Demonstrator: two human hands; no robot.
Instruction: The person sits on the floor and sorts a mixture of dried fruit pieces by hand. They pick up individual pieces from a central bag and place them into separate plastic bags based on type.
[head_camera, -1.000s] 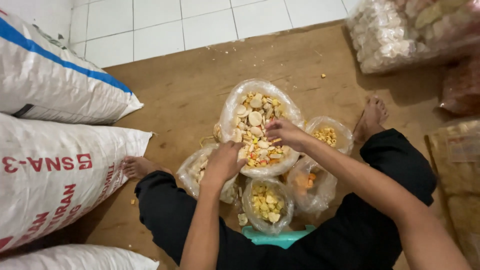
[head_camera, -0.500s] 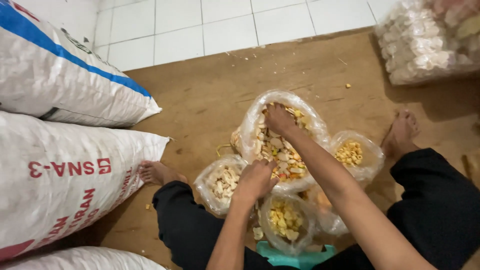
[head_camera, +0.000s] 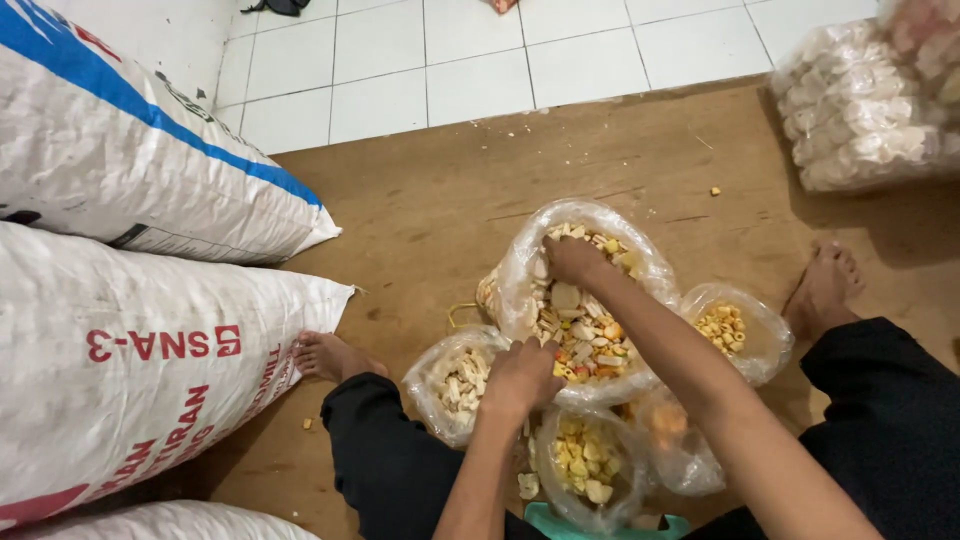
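A big clear bag of mixed crackers (head_camera: 580, 330) is open on the brown floor (head_camera: 420, 220), between the legs of a seated person. The right hand (head_camera: 572, 260) is pushed into the far side of this bag, with its fingers curled into the crackers; whether the grip is closed on any pieces cannot be told. The left hand (head_camera: 520, 378) is laid on the near edge of the same bag, fingers bent down over it.

Smaller bags are set around the big one: a bag of pale sticks (head_camera: 455, 385), a bag of yellow chunks (head_camera: 585, 465), a bag of small yellow rings (head_camera: 730, 330) and an orange bag (head_camera: 670, 440). All are still open and none is tied.

The big bag looks well filled already, so the mixing seems far along. Crumbs are scattered on the floor. White sacks (head_camera: 130, 350) are piled at the left, and packed cracker bags (head_camera: 860, 110) are stacked at the far right.
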